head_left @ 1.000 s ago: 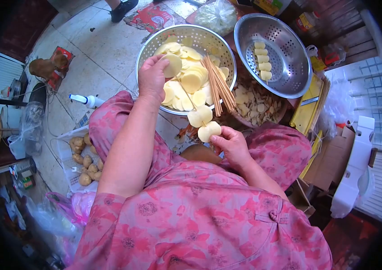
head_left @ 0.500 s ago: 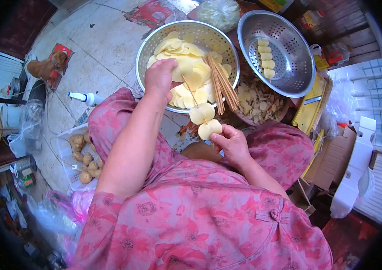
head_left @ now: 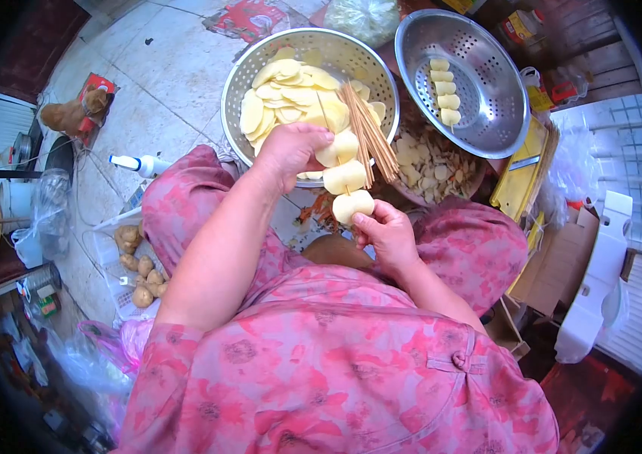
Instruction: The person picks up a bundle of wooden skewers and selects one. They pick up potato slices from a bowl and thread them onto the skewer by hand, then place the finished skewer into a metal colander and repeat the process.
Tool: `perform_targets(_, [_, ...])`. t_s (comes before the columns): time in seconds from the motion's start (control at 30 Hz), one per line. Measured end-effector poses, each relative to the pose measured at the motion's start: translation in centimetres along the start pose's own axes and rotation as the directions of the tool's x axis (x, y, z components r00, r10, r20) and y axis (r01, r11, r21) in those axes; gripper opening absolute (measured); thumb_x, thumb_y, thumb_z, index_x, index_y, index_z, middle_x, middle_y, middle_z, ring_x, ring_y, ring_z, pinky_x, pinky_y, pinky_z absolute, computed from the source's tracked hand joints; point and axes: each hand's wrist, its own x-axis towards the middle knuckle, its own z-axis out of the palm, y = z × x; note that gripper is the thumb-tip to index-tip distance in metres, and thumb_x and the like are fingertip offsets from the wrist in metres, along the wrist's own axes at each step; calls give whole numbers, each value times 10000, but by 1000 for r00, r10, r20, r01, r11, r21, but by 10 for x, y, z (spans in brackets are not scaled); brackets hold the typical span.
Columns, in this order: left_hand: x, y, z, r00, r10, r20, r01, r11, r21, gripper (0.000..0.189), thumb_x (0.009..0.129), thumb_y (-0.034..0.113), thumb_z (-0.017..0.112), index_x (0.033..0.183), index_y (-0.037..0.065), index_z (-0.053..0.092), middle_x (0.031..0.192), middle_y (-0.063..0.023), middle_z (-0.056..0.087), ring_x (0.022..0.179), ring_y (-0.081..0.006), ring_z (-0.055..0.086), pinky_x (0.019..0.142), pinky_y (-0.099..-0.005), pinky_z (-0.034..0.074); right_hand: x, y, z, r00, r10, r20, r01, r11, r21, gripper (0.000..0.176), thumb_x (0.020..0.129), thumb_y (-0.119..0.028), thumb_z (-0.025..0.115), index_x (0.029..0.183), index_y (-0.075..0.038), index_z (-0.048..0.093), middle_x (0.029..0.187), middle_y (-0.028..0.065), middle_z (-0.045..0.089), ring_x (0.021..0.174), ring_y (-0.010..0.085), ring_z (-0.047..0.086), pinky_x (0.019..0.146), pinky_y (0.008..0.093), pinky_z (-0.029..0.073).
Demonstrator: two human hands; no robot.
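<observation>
My left hand (head_left: 294, 155) pinches a pale potato slice on a thin wooden skewer (head_left: 323, 108), above the near edge of a perforated metal colander (head_left: 234, 98). More slices (head_left: 347, 178) are threaded below it. At the skewer's lower end my right hand (head_left: 390, 236) holds the lowest slice between thumb and fingers. Loose potato slices (head_left: 283, 91) fill the colander, and a bundle of wooden sticks (head_left: 370, 136) leans over its right side. A second metal colander (head_left: 498, 106) holds a finished-looking skewer of folded slices (head_left: 446, 92).
Beneath the colanders is a basin of peelings and scraps (head_left: 430, 166). Whole potatoes (head_left: 143, 276) lie in a white basket at the left. A brown dog (head_left: 67, 115) is on the floor, near a white bottle (head_left: 143, 165). A cardboard box (head_left: 559, 261) stands at the right.
My left hand has moved from the loose slices down and right onto the skewer. Another slice now sits on the skewer, with one more at my left fingers. My right hand keeps its grip.
</observation>
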Motion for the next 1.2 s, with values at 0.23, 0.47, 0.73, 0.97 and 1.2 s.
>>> perform_targets(0.23, [24, 3, -7, 934, 270, -233, -179, 920, 349, 277, 804, 194, 657, 1023, 32, 602, 943, -75, 638, 835, -185, 623, 756, -335, 499, 3, -1, -2, 999, -5, -33, 7, 999, 38, 151, 854, -127, 629, 962, -24, 600, 699, -5, 559, 517, 57, 492, 473, 202, 430])
perform_targets(0.47, [51, -10, -10, 761, 644, -80, -63, 196, 979, 353, 692, 260, 750, 913, 44, 579, 948, -150, 626, 857, -293, 610, 739, -390, 484, 0, -6, -6, 996, -8, -87, 11, 1000, 25, 163, 848, -131, 633, 959, -15, 606, 700, -10, 548, 512, 58, 485, 478, 199, 427])
perform_targets(0.73, [54, -9, -15, 864, 490, -115, -19, 259, 966, 223, 730, 211, 697, 859, 81, 569, 881, -121, 615, 841, -300, 600, 735, -409, 476, 0, -3, -12, 997, -34, -73, 35, 999, 13, 159, 849, -131, 633, 953, -12, 611, 696, -13, 545, 510, 55, 481, 476, 198, 423])
perform_targets(0.97, [49, -16, -20, 779, 626, -30, -97, 168, 981, 126, 761, 177, 619, 822, 81, 564, 842, -128, 608, 827, -293, 602, 726, -419, 481, -5, 1, -15, 997, -69, -47, 66, 996, -53, 144, 855, -137, 630, 939, -20, 620, 705, -18, 558, 514, 48, 490, 471, 197, 429])
perform_targets(1.2, [48, -12, -25, 726, 681, 100, -99, -41, 994, 109, 799, 140, 534, 872, 89, 597, 855, -124, 619, 811, -302, 615, 712, -422, 496, -7, 1, -15, 996, -84, -36, 80, 993, -89, 142, 860, -131, 623, 945, -17, 621, 706, -18, 560, 509, 45, 490, 471, 197, 433])
